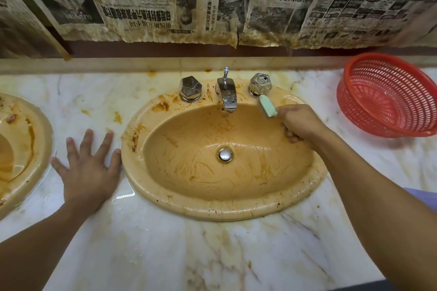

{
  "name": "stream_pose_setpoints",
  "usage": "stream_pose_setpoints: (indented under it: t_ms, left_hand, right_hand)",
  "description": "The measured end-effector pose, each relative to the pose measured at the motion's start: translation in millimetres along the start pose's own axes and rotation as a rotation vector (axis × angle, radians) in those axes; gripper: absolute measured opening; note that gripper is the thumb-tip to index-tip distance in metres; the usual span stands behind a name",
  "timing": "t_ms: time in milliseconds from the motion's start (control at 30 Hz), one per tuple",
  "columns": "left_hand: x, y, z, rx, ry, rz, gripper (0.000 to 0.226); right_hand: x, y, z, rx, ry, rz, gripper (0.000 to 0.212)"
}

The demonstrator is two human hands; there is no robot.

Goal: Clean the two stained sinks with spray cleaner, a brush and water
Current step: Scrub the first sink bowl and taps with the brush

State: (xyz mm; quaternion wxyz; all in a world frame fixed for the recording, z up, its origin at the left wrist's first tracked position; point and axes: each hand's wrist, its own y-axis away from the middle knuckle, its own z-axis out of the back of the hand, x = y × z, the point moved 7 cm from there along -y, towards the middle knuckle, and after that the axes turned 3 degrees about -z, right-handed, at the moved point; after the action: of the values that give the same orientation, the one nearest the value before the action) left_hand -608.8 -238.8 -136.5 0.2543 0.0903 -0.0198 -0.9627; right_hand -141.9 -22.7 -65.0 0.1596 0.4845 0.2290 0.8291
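One brush (267, 107) — right hand (301, 123), sink rim (208, 208)

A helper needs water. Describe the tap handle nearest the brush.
Start at the central orange sink in the marble counter. Behind its basin, right of the spout, sits the handle; unlike its all-chrome twin, a pale-green brush sits at its base.

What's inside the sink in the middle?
Brown smeared stains and a metal drain plug at the bottom of the sink. The right hand, gripping the green brush, and its arm cover part of the wall and rim on that side.
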Motion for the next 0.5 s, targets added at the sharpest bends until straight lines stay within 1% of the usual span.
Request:
stream_pose_setpoints:
  t_ms: [67,133,167,233,300,400,500]
  left_hand:
    - [0.6,-0.3,-0.3,0.001,-0.001,-0.001,0.068]
    - [1.0,-0.4,-0.6,0.0,-0.001,-0.005,0.067]
    - [1.1,-0.3,-1.0,0.001,0.001,-0.007,0.067]
    - [1.6,-0.2,-1.1,0.003,0.011,-0.006,0.067]
    - [1.9,-0.4,-0.7,-0.001,0.021,-0.003,0.067]
    - [2.8,-0.7,-1.1,0.001,0.023,-0.006,0.068]
    - [2.6,-0.1,-0.7,-0.003,0.022,-0.016,0.068]
  right_hand:
    - [8.5,5.8,-14.9,0.031,-0.018,0.08,0.031]
    - [19.1,10.1,-30.7,0.046,0.022,0.192,0.045]
    - [24.5,10.6,-36.4,0.027,0.065,0.248,0.049]
    - [34.9,3.5,-43.7,-0.054,0.168,0.305,0.048]
    - [41.0,-11.1,-52.0,-0.078,0.196,0.297,0.045]
    - [50.7,-30.8,-69.2,-0.035,0.149,0.25,0.047]
    - [54.5,-41.4,-78.3,0.006,0.088,0.165,0.049]
